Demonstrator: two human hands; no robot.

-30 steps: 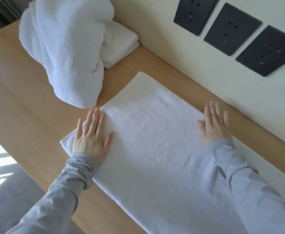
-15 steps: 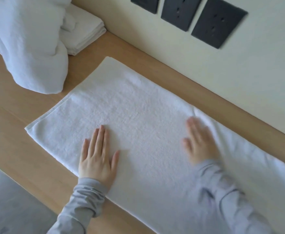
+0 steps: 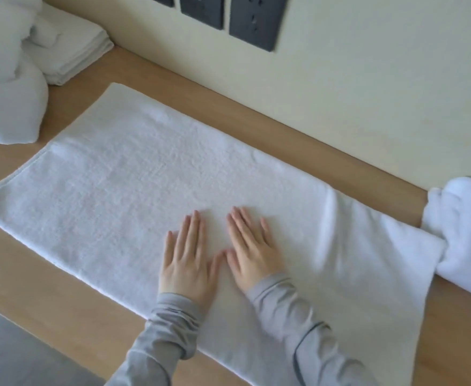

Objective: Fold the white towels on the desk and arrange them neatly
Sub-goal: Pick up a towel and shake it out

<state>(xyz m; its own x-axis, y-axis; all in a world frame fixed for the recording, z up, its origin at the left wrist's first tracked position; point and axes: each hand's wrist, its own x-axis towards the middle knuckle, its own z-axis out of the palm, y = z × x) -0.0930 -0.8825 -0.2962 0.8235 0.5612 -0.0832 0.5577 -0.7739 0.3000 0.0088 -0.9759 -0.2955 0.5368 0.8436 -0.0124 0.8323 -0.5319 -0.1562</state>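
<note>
While pressing flat on the spread towel [image 3: 123, 185], lying lengthwise along the wooden desk [image 3: 28, 280]. Starting far left: crumpled heap of towels [image 3: 6, 87], beside it folded stack [image 3: 70, 54] against the wall. Coming to the middle: left hand [image 3: 185, 263] and right hand [image 3: 252, 253], both splayed open, palms down, thumbs almost touching, gripping nothing. Moving right: cloth rippling, then a bunched lump [image 3: 463, 232] at the towel's right end. Risking a crooked fold, probably, with that bunched end dragging the layers askew. Counting: two hands, one spread towel, one heap, one stack, three dark wall plates [image 3: 254, 20].
</note>
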